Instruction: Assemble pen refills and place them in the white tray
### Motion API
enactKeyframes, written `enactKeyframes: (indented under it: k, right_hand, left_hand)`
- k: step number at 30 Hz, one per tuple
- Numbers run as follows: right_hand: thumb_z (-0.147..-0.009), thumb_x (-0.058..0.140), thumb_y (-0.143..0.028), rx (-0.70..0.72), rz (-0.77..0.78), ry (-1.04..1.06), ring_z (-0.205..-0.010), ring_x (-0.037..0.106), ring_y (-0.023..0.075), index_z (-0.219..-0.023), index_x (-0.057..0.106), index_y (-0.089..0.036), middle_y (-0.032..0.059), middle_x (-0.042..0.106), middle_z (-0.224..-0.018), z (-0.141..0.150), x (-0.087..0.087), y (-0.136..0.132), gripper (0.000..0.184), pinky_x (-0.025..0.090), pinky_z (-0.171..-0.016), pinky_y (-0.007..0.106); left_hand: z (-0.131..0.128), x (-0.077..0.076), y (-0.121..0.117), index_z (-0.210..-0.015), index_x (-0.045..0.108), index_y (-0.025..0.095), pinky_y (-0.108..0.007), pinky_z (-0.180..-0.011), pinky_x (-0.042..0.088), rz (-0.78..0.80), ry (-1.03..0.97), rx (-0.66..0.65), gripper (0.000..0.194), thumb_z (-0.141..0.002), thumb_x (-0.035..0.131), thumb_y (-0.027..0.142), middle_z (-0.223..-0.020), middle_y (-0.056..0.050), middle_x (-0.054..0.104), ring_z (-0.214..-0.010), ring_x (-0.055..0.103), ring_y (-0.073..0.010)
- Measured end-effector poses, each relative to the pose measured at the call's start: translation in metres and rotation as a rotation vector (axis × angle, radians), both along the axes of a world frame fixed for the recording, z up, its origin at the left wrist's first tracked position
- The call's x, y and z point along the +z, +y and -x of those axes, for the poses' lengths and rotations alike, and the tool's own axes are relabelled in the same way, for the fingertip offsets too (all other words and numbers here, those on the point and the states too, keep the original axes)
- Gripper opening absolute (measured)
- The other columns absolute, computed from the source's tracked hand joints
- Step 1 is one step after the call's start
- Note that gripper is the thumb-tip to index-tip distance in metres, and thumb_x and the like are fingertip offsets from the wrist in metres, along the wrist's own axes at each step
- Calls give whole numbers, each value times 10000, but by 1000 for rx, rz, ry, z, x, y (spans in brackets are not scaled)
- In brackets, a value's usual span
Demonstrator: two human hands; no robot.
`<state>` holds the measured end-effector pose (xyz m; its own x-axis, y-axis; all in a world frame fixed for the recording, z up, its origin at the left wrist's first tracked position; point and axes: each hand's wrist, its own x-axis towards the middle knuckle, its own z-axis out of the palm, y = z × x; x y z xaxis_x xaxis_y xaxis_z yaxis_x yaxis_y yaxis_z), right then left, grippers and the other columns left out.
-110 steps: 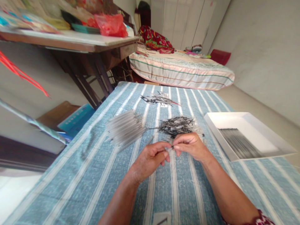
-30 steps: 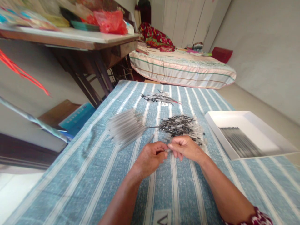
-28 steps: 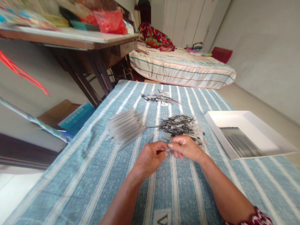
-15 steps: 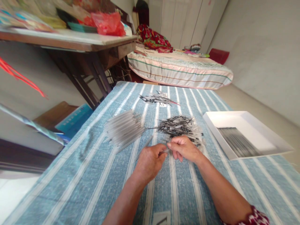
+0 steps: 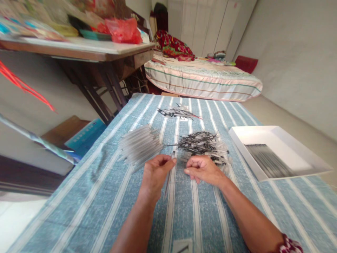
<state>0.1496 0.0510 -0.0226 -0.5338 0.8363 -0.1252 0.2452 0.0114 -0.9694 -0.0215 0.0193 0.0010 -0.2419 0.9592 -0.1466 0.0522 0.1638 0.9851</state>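
A slim grey pen-like rod point(image 5: 167, 182) is pinched between the thumb and fingers of my left hand point(image 5: 156, 173), its lower end pointing down toward me. My right hand point(image 5: 203, 169) is curled closed beside it, thumb against the fingers; whatever may be inside cannot be made out. Just beyond the right hand lies a tangled heap of black and clear thin stick parts point(image 5: 198, 141). To the left is a neat stack of pale grey translucent tubes point(image 5: 139, 144), close to my left hand. Farther back sits a small bunch of dark and clear sticks point(image 5: 177, 112).
A white open box point(image 5: 295, 147) on the right holds a row of dark slim rods point(image 5: 268, 160). The table has a blue striped cloth point(image 5: 126, 218). On the left stands a wooden desk point(image 5: 105, 52) with a red plastic bag point(image 5: 123, 31). Behind is a bed point(image 5: 205, 79).
My hands were together and have come apart. The left hand has moved left with the rod, which now stands more upright; the right hand has stayed near the heap.
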Motion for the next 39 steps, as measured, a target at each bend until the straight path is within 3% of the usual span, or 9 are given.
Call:
enactKeyframes:
  k: [6,18,22,26,30,36,39]
  right_hand:
    - [-722,632,-331,51,46,9,-370,450,53,-654,533,-159,-53,525,-489,16,4,-11,210,348,-346,151]
    - [-733,596,-246,-26,-180,29,-415,407,49,-664,514,-168,-74,440,-489,23,1,-16,133,302,-394,156]
    - [-743,566,-251,-117,-261,-75,-413,391,49,-667,531,-167,-70,445,-496,1,5,-1,119,290,-401,164]
    - [-726,560,-272,-240,-231,-218,-403,391,62,-656,547,-168,-63,462,-483,-38,9,18,126,281,-389,175]
    - [-710,550,-266,-224,-213,-323,-403,401,73,-659,568,-165,-61,451,-467,-63,6,27,114,276,-396,182]
    - [-749,542,-260,-128,-463,-556,-526,503,101,-719,630,-182,-33,553,-558,-40,5,19,122,326,-508,196]
    - [-807,507,-371,-179,-549,-783,-581,570,142,-756,657,-197,8,624,-599,-15,6,10,235,344,-548,225]
  left_hand:
    - [0,-3,2,-548,557,156,-195,-413,242,64,-277,79,204,-568,709,291,-443,80,446,-397,330,-44]
    - [-1,-7,4,-555,541,146,-171,-390,290,62,-317,94,232,-561,732,279,-470,75,469,-412,383,-43]
    - [3,-4,5,-593,556,142,-171,-405,338,62,-346,163,232,-541,742,270,-552,41,537,-489,461,-73]
    - [6,-1,6,-594,555,139,-191,-425,397,57,-378,193,235,-517,751,243,-559,29,551,-505,489,-91]
    - [7,-2,7,-558,542,139,-211,-450,444,12,-408,200,226,-530,746,232,-544,22,557,-521,511,-105]
    - [8,-2,8,-538,545,136,-232,-470,478,-44,-442,282,195,-527,733,186,-575,-2,586,-555,548,-127]
    - [9,0,8,-536,552,133,-232,-473,481,-64,-457,312,177,-526,725,171,-606,-14,607,-563,556,-129]
